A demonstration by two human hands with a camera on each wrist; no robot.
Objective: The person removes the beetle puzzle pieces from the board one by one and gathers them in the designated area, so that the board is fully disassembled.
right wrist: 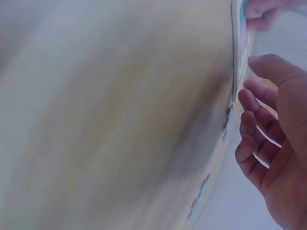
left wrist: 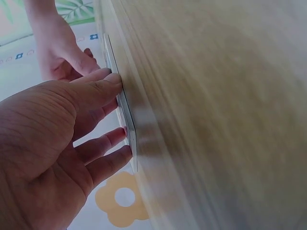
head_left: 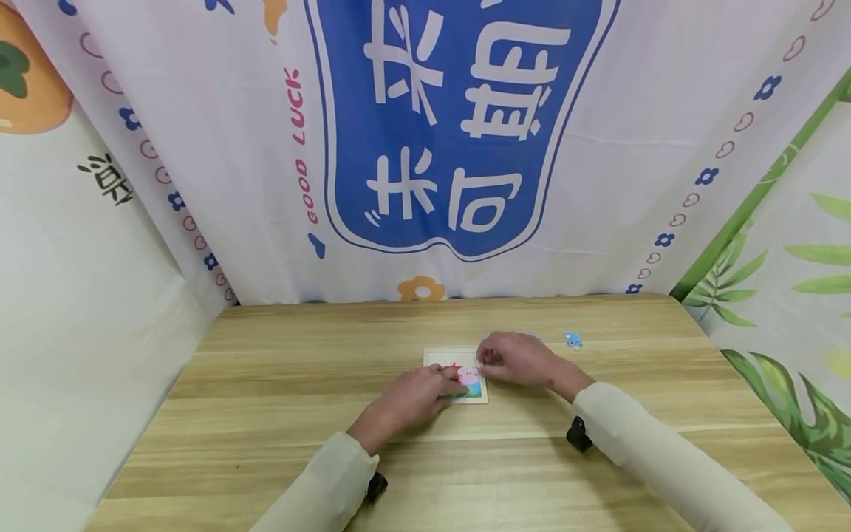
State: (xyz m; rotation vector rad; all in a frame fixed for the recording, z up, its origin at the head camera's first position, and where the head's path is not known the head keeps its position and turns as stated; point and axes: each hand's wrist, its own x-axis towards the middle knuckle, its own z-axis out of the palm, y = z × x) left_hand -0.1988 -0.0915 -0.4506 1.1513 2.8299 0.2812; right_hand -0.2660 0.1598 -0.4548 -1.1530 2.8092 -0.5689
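A small jigsaw puzzle [head_left: 473, 389] in a white frame lies on the table, showing a pink cartoon pig over green and blue. The upper part of its tray [head_left: 439, 357] shows bare white. My left hand [head_left: 415, 395] rests over the puzzle's left side, its fingertips spread along the surface and near edge in the left wrist view. At the right edge of the frame is my right hand [head_left: 521, 360], fingers loosely bent. In the right wrist view, its thumb [right wrist: 271, 67] and forefinger stand apart, with nothing visible between them.
A loose blue puzzle piece [head_left: 573, 340] lies on the wooden table [head_left: 299, 369] to the right. More blue pieces [head_left: 528, 335] show partly behind my right hand. A printed curtain [head_left: 266, 251] hangs along the table's back edge.
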